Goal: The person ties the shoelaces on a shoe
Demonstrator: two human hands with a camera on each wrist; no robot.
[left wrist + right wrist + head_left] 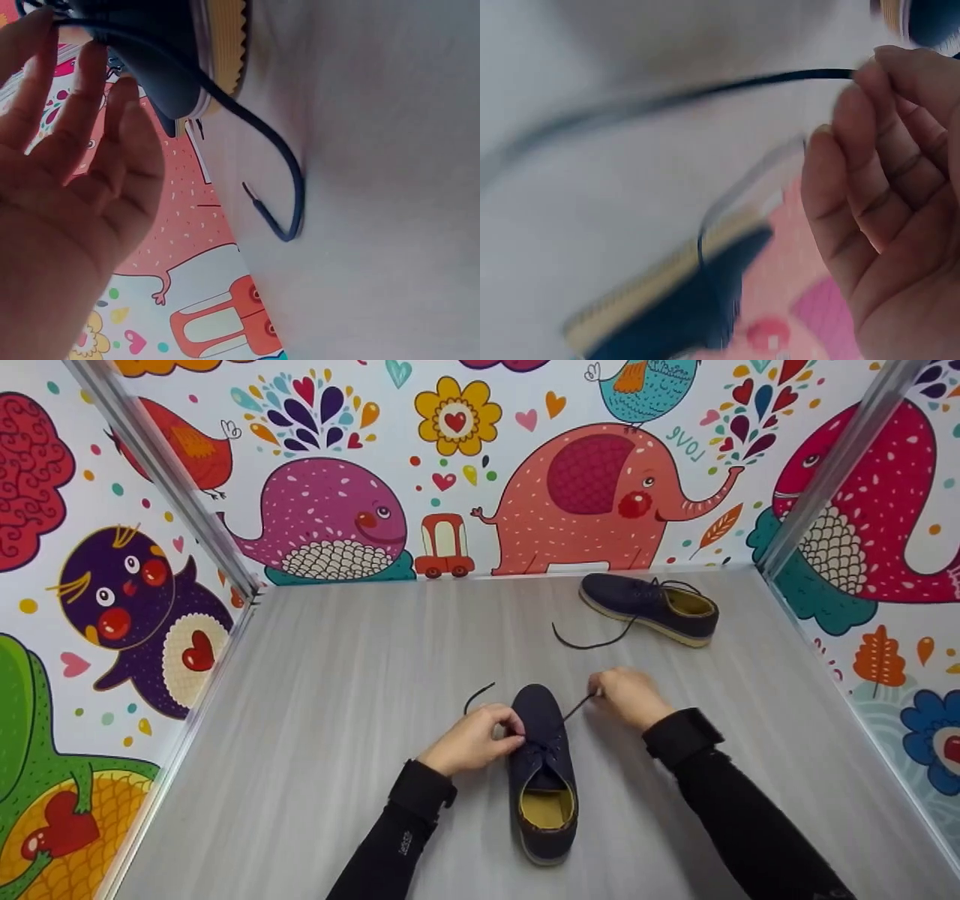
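Observation:
A navy lace-up shoe [537,706] with a tan lining stands upright in the middle of the floor, toe pointing away from me. At its left side, my left hand [474,739] pinches a dark shoelace [259,124] between thumb and forefinger, close to the eyelets. That lace's loose end curls down onto the floor. To the right of the toe, my right hand [631,697] pinches the other lace [577,707] at fingertip level, and it runs fairly straight back to the shoe. Its remaining fingers [829,184] are bent and hold nothing.
A second navy shoe [626,598] lies near the back wall on the right, one lace [592,646] trailing onto the floor. The grey wood-grain floor [337,675] is bounded by cartoon-printed panels [457,495] at the back and both sides, with metal edge strips [180,472].

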